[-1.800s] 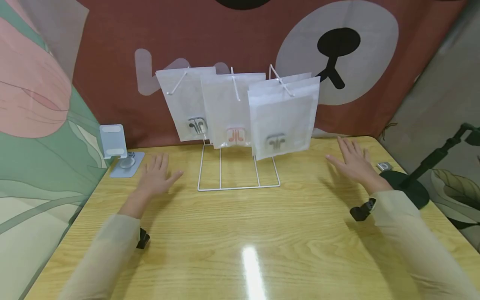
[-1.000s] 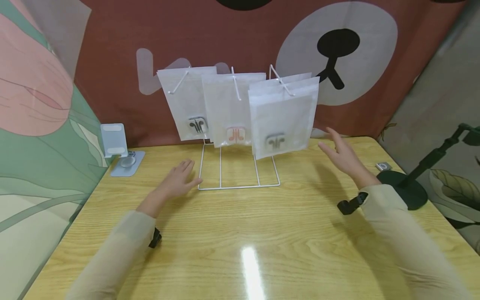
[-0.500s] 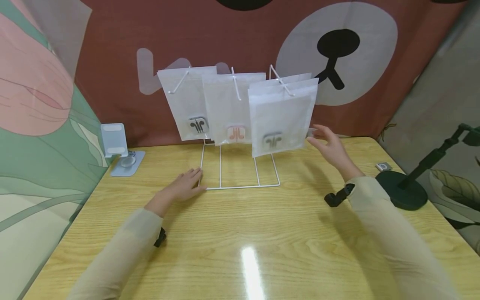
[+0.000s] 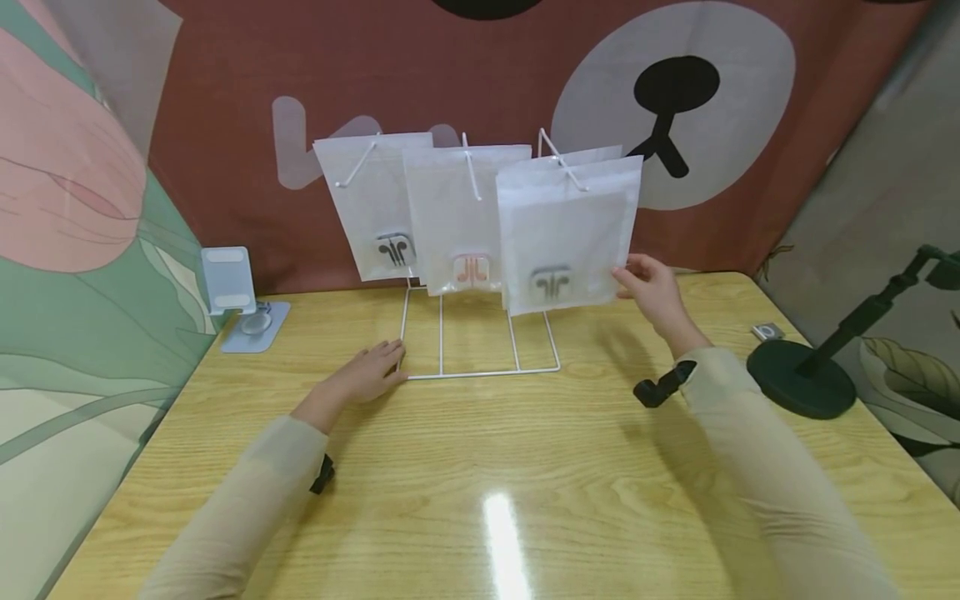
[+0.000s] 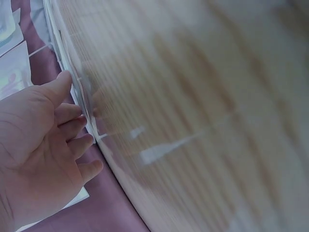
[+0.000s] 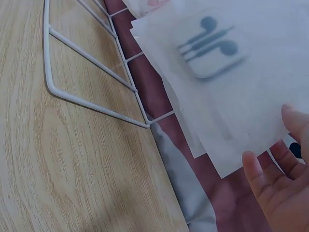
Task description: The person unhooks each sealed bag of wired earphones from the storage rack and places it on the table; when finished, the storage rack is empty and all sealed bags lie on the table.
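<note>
Translucent white bags hang from three hooks of a white wire display rack, each front one showing a small earphone case. The front right bag has grey earphones. My right hand pinches its lower right edge, thumb in front and fingers behind. My left hand rests at the left front corner of the rack's base, fingers extended over the side wire and thumb by the front wire. The middle bag shows pink earphones, and the left bag dark ones.
A light blue phone stand stands at the table's back left. On the right are the round base of a dark green lamp and a small silver device. A printed brown cloth hangs behind the wooden table.
My right hand has come in from the right to the front right bag and pinches its edge. My left hand has moved right and settled on the rack's base corner. The bag has swung slightly.
</note>
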The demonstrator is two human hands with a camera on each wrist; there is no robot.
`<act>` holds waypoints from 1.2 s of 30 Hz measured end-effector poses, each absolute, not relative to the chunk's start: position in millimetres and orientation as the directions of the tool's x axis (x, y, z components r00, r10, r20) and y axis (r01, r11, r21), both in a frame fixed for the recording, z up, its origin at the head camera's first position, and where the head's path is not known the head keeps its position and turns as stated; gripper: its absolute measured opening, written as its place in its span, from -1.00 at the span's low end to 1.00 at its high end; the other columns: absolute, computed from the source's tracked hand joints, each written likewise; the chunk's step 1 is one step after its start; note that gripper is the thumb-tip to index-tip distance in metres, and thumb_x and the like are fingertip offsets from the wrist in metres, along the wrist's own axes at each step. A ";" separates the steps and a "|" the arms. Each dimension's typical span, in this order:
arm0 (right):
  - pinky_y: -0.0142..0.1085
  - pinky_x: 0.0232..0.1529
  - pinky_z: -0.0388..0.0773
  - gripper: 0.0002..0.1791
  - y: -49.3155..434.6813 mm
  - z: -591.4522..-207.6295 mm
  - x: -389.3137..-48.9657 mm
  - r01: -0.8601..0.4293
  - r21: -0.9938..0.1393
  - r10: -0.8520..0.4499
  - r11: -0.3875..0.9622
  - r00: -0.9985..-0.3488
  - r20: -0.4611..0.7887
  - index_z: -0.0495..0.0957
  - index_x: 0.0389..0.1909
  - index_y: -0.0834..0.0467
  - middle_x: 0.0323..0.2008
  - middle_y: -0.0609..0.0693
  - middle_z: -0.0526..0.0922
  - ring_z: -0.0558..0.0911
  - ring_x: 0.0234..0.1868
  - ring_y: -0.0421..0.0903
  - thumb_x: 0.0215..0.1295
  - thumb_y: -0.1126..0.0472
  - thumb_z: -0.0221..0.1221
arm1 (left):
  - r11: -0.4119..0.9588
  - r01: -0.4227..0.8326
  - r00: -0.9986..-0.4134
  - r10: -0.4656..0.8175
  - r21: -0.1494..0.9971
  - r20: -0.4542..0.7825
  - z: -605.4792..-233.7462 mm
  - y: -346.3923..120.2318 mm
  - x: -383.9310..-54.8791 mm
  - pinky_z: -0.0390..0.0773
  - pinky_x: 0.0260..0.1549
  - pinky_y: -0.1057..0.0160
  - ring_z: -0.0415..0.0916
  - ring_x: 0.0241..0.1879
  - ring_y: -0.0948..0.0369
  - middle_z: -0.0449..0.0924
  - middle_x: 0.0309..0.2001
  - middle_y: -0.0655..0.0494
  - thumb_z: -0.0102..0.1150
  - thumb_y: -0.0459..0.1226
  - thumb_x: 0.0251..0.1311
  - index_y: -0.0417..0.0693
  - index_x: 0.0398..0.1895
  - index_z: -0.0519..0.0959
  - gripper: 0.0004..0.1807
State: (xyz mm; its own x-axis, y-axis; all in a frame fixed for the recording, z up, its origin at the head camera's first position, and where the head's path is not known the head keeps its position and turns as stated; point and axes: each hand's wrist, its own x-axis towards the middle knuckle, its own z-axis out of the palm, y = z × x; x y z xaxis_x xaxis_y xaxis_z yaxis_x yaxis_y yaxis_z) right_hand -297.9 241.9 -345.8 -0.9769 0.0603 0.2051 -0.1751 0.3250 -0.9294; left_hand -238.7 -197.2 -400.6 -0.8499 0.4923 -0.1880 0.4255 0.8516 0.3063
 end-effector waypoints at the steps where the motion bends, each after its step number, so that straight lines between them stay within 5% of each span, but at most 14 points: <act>1: -0.32 -0.25 0.60 -0.49 241.9 -346.3 -297.9 -0.180 -0.935 0.061 0.307 -0.976 0.208 0.42 0.04 0.37 -0.30 -0.02 0.46 0.47 -0.25 -0.19 0.26 0.04 0.14 | 0.852 0.425 -0.850 0.491 0.304 -0.188 -400.5 -196.9 -238.7 -0.16 0.24 -0.22 -0.19 0.34 -0.19 -0.11 0.38 -0.27 -0.18 -0.11 0.40 -0.40 0.36 0.00 -0.34; 18: -0.38 -0.30 0.60 -0.91 238.2 -352.8 -287.0 -0.282 -0.958 0.115 0.051 -0.951 0.286 0.59 -0.36 0.20 -0.35 -0.09 0.56 0.58 -0.34 -0.23 0.22 0.24 0.19 | 0.861 0.416 -0.860 0.477 0.291 -0.182 -398.6 -192.3 -235.9 -0.13 0.23 -0.22 -0.17 0.33 -0.20 -0.09 0.37 -0.30 -0.16 -0.15 0.40 -0.44 0.34 0.03 -0.36; 36: -0.36 -0.28 0.60 -0.85 254.9 -357.9 -268.4 -0.335 -0.938 0.058 -0.094 -0.942 0.330 0.62 -0.33 0.21 -0.38 -0.04 0.61 0.62 -0.37 -0.19 0.18 0.19 0.23 | 0.866 0.413 -0.862 0.471 0.281 -0.186 -398.1 -190.4 -235.8 -0.11 0.24 -0.20 -0.14 0.33 -0.21 -0.07 0.36 -0.31 -0.14 -0.16 0.39 -0.44 0.34 0.03 -0.36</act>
State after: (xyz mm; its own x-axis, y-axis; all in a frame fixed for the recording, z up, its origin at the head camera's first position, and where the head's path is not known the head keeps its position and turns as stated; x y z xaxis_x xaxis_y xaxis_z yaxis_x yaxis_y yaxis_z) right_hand -268.4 254.9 -357.9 -0.9420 0.0583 0.3305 -0.3348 -0.0939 -0.9376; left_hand -235.8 -190.4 -398.1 -0.8625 0.4709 -0.1856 0.4126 0.8665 0.2810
